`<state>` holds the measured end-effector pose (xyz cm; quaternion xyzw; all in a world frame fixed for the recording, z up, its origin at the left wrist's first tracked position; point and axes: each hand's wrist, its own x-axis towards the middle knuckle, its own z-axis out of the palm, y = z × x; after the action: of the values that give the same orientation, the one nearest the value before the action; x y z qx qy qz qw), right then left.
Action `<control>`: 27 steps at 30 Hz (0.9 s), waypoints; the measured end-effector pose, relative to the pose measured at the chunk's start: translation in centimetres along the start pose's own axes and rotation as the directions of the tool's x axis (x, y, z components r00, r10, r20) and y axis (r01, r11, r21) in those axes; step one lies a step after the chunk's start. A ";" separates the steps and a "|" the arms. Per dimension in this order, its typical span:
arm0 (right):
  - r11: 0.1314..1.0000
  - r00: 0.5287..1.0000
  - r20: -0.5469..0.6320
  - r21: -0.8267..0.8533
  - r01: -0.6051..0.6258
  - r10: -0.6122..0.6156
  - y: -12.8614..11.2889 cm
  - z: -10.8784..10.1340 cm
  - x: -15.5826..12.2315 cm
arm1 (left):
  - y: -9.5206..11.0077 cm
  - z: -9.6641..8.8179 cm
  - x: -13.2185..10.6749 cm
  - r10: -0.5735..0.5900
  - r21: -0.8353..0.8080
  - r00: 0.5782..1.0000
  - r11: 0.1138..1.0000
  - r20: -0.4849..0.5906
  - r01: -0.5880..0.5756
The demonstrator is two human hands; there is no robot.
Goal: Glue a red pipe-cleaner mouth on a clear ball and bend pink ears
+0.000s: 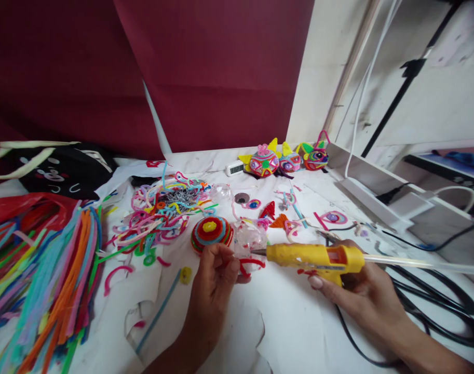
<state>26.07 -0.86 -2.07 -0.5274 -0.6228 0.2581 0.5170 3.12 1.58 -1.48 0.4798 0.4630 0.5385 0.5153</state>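
The left grip (217, 275) is pinched, thumb against fingers, on a small clear piece with red edging (253, 265). It takes only the near end, presumably so the far side is left free and the fingertips stay off the heat. The right grip (365, 285) is wrapped around the handle of a yellow glue gun (295, 254), which lies almost level and aims its nozzle back toward the left grip; that seems to suit fine placing. The nozzle tip is right by the piece's upper edge, though from this angle I can't tell whether they touch. The glue stick (416, 262) juts out behind the right grip, and the black cord (447, 296) lies coiled beside it, apparently to give slack.

Just beyond the left grip on the bench (299, 327) sit a striped dome (198, 235) and a clear ball (249, 238), both within easy reach.

As for containers, a red plastic bag (61, 201) lies far to the left of the left grip, with loose pipe cleaners (71, 280) spread out from it. Behind it slumps a black bag (65, 169), its contents hidden.
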 end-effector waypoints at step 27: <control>0.981 0.984 -0.012 -0.084 0.174 -0.175 -0.8 -0.4 0.2 | -0.3 -0.2 -0.1 -0.019 0.012 0.999 1.000 0.049 0.018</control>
<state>26.10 -1.04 -1.18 -0.4942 -0.6719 0.1806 0.5213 2.95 1.49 -1.82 0.4917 0.4577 0.5190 0.5286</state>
